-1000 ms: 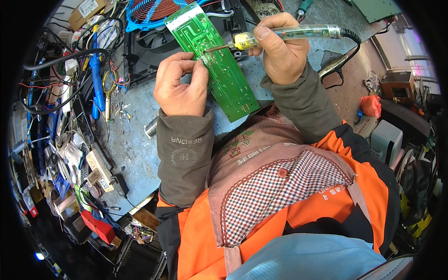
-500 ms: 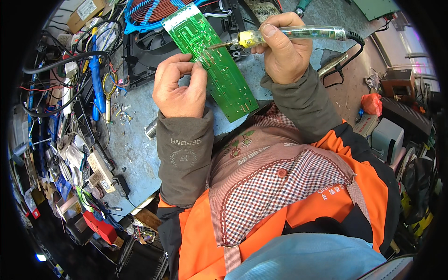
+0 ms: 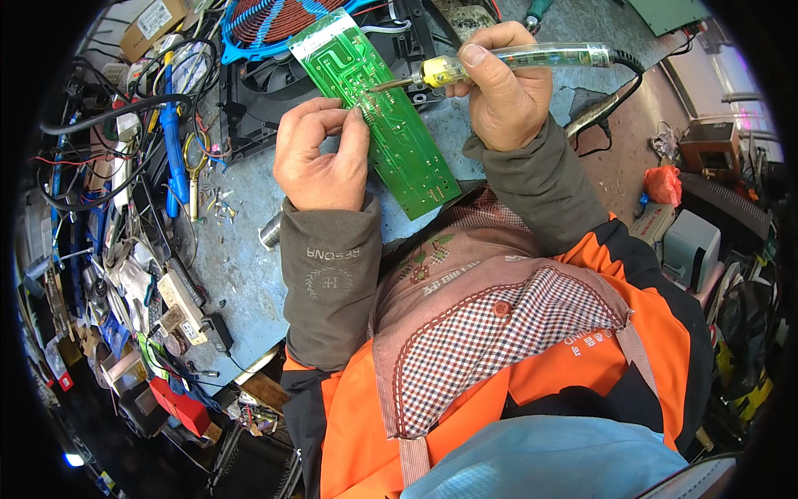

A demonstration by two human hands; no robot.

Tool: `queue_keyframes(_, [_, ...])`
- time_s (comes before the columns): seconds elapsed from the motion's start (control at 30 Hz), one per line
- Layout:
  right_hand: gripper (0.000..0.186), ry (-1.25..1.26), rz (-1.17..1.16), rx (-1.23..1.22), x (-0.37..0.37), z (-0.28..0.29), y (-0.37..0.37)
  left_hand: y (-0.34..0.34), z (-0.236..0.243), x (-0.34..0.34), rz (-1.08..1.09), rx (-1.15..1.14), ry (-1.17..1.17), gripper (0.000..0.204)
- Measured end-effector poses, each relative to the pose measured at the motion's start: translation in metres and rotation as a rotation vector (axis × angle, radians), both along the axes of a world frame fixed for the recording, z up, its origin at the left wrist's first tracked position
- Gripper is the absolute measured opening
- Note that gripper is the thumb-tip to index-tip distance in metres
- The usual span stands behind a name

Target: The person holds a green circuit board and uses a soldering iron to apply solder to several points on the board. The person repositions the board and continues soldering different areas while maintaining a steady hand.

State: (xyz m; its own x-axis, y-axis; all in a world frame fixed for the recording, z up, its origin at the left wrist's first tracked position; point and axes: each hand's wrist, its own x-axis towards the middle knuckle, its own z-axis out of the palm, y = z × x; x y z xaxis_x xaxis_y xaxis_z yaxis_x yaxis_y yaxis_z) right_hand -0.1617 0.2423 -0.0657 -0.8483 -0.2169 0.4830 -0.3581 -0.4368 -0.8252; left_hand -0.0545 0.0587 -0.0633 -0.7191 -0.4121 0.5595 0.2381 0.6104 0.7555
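A long green circuit board (image 3: 405, 154) slants across the near side of the workbench, its solder side facing up. My left hand (image 3: 322, 150) is closed at the board's left edge, thumb and forefinger pinched together there; whether a small part or wire is between the fingertips is too small to make out. In my right hand (image 3: 514, 87) is a soldering iron (image 3: 549, 56) with a clear handle and yellow collar, gripped like a pen. Its metal tip points left and meets the board's upper middle, just beyond my left fingertips.
Behind the board lies a black plastic housing (image 3: 266, 108) with a copper coil (image 3: 270, 21) on a blue frame. Cables, a blue tool (image 3: 173, 150) and a power strip (image 3: 180, 308) crowd the left. A metal cylinder (image 3: 270, 231) rests near my left sleeve. The iron's black cord (image 3: 638, 75) hangs right.
The iron's handle has shifted slightly left and its tip a little lower on the board. My left hand and the board have barely moved.
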Motion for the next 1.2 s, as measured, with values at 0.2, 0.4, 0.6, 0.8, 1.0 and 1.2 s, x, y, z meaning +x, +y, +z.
queue_keyframes(0.2, [0.017, -0.018, 0.006, 0.015, 0.0, 0.002, 0.0, 0.0, 0.001, -0.001, -0.002, -0.012, 0.024, 0.009])
queue_keyframes(0.4, [0.017, -0.007, 0.022, 0.031, -0.003, 0.0, 0.001, 0.001, -0.001, -0.003, -0.021, -0.012, 0.042, 0.009])
queue_keyframes(0.6, [0.017, -0.044, 0.014, -0.016, -0.005, -0.004, 0.001, 0.0, -0.002, -0.004, -0.016, -0.017, 0.041, 0.01])
queue_keyframes(0.8, [0.018, -0.045, 0.023, -0.037, -0.008, -0.009, 0.001, 0.0, -0.003, -0.005, -0.006, -0.029, 0.041, 0.011])
queue_keyframes(1.0, [0.017, -0.037, 0.029, -0.046, -0.008, -0.009, 0.0, 0.001, -0.002, -0.005, -0.002, -0.024, 0.042, 0.011])
queue_keyframes(1.2, [0.016, -0.066, -0.004, -0.016, -0.004, -0.005, 0.0, 0.002, -0.001, -0.005, -0.003, -0.022, 0.043, 0.011])
